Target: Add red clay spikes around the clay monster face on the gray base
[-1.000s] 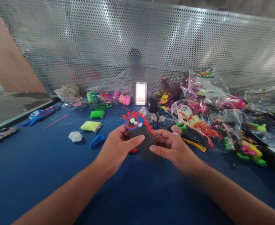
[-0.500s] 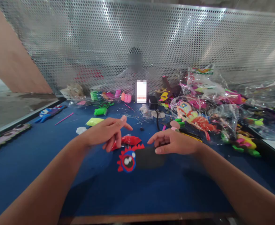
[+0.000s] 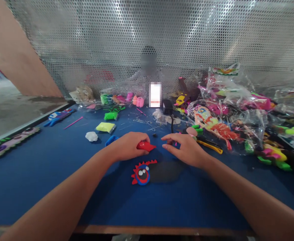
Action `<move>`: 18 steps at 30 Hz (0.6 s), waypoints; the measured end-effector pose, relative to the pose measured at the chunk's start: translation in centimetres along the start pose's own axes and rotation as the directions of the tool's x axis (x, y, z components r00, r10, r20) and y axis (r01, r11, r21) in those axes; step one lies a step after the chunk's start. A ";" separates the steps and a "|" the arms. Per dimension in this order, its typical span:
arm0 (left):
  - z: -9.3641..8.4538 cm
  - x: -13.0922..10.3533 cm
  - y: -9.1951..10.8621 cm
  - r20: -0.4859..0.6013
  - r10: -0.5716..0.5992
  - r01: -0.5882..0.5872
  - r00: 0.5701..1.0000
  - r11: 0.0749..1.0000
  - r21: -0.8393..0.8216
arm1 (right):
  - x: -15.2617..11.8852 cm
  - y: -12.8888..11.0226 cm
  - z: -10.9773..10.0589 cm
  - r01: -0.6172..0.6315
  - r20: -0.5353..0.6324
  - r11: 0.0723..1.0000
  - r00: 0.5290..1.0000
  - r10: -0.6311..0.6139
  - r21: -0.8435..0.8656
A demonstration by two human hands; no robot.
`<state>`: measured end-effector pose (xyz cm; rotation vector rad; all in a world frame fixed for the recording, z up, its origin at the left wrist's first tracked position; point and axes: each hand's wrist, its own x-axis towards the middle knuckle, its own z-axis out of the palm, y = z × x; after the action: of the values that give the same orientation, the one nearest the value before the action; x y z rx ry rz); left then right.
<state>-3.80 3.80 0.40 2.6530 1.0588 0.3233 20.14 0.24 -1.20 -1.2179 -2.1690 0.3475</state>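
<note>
My left hand [image 3: 133, 146] is wrapped round a red clay packet [image 3: 145, 146], whose pointed end sticks out to the right. Facing it, my right hand [image 3: 185, 149] has its thumb and fingers apart with nothing between them. Just below both hands a flat black clay shape [image 3: 165, 171] lies on the blue table. At its left end is a round eye piece [image 3: 142, 174] in blue, red and white with red spikes around it. A piece of blue clay [image 3: 111, 140] rests partly behind my left hand.
White clay [image 3: 91, 136] and a yellow packet [image 3: 105, 127] lie to the left. A black box with a cable [image 3: 167, 107] stands behind. Bagged clay figures [image 3: 212, 124] are heaped at the right, before a perforated metal panel [image 3: 86, 40]. A yellow cutter [image 3: 209, 146] lies beside my right hand.
My left hand has closed on the red packet and lifted it off the table, uncovering the blue clay. My right hand stays apart from it. The view has shifted slightly.
</note>
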 end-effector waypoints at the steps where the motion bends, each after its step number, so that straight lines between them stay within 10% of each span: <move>1: 0.1 0.0 0.2 -0.034 0.002 -0.003 0.999 0.999 -0.037 | -0.1 -0.2 0.1 0.007 -0.012 1.000 1.000 -0.006 0.030; 18: 1.4 0.3 3.0 -0.275 -0.024 -0.012 0.961 0.992 -0.128 | 0.2 -1.9 1.5 -0.226 0.004 0.802 0.963 0.269 0.553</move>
<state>-1.27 1.65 0.09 2.5387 1.0837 0.7538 17.87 -0.45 -1.32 -1.1445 -1.6628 0.9517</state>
